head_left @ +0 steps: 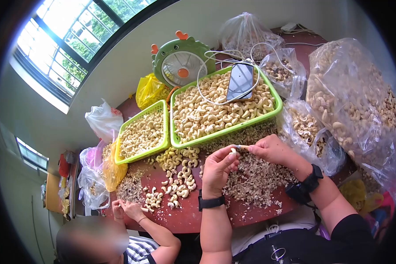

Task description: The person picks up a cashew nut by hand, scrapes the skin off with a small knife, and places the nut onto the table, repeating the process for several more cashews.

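My left hand (219, 169) is closed, pinching a pale cashew (233, 151) between its fingertips. My right hand (270, 150) wraps round a small knife (242, 146), whose light handle shows and whose short tip meets the cashew. Below both hands spreads a heap of brown skin scraps (255, 182) on the red table (198, 218). Loose cashews (180, 187) lie to the left of my left hand. Just beyond the hands stands a large green basket (226, 132) full of cashews, with a phone (240, 81) and white cable on top.
A smaller green basket (147, 156) of cashews stands at left. Bags of nuts, one very large (352, 97), line the right side. A green animal-shaped fan (182, 66) and a yellow bag (150, 92) stand behind. Another person's hands (127, 210) work at the lower left.
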Demonstrator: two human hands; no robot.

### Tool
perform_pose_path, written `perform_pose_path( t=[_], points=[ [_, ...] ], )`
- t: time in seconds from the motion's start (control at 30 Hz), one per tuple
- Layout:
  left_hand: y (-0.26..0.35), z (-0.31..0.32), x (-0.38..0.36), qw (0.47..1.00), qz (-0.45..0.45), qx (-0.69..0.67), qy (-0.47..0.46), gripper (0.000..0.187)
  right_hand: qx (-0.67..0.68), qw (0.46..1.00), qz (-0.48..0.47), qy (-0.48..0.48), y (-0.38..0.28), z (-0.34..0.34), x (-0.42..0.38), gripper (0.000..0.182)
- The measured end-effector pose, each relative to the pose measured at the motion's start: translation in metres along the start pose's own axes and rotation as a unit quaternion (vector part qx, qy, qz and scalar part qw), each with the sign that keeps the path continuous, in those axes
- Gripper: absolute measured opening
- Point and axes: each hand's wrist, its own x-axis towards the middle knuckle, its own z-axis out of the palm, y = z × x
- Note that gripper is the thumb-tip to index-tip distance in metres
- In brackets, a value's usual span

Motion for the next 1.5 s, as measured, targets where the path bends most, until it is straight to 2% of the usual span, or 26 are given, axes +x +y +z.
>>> perform_pose_path(
  t=[0.1, 0.3, 0.6, 0.9, 1.07, 1.13, 1.5],
  points=[
    [-0.002, -0.001, 0.001, 0.999, 0.033, -0.018, -0.033, 0.033, 0.011, 0.999, -0.011, -0.028, -0.001, 0.000, -0.001, 0.047],
    [-0.002, 0.002, 0.001, 0.996, 0.078, -0.027, -0.039, 0.039, 0.023, 0.998, -0.022, -0.052, -0.007, 0.002, -0.005, 0.047],
    [-0.004, -0.001, 0.001, 0.990, 0.117, -0.062, -0.045, 0.037, 0.037, 0.997, -0.022, -0.069, -0.011, 0.000, -0.008, 0.047],
    [-0.008, -0.002, 0.004, 0.988, 0.139, -0.067, -0.013, 0.039, 0.060, 0.995, -0.020, -0.073, -0.011, 0.003, -0.007, 0.044],
    [-0.006, 0.001, 0.002, 0.989, 0.131, -0.064, -0.004, 0.038, 0.079, 0.994, -0.027, -0.072, -0.007, 0.003, -0.003, 0.043],
    [-0.005, 0.000, 0.002, 0.990, 0.125, -0.065, 0.000, 0.037, 0.041, 0.997, -0.019, -0.070, -0.004, 0.002, 0.000, 0.044],
    [-0.001, -0.004, 0.000, 0.997, 0.006, -0.075, -0.032, 0.039, 0.060, 0.998, 0.002, -0.026, 0.004, -0.002, 0.004, 0.046]
  ],
)
